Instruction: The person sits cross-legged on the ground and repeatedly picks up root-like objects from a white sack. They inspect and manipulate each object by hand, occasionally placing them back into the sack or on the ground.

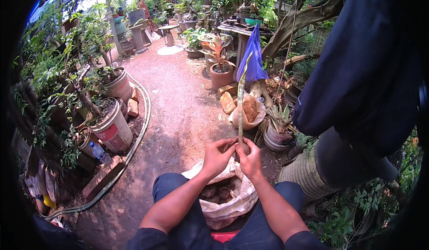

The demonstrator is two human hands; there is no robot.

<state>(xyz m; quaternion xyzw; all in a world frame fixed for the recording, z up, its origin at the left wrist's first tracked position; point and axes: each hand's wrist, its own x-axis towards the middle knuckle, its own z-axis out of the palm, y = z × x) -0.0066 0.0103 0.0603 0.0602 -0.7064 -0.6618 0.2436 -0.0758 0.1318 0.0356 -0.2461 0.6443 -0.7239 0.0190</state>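
Observation:
A long, narrow, mottled leaf cutting (240, 105), like a snake plant's, stands nearly upright before me. Brown soil (246, 149) is packed around its base. My left hand (216, 157) pinches this soil lump from the left, thumb and fingers close together. From the other side, my right hand (250, 159) curls around the lump and the leaf's foot. The fingers hide part of the lump. Below both hands, a white woven sack (231, 208) stands open between my knees, with dark soil clods (218, 193) inside.
A smaller sack of brown fibrous material (250, 110) stands ahead, near bricks (228, 103) and a blue plastic bag (253, 60). At left, a hose (147, 109) curves past potted trees in buckets (115, 129). A person's dark sleeve (355, 58) looms at right.

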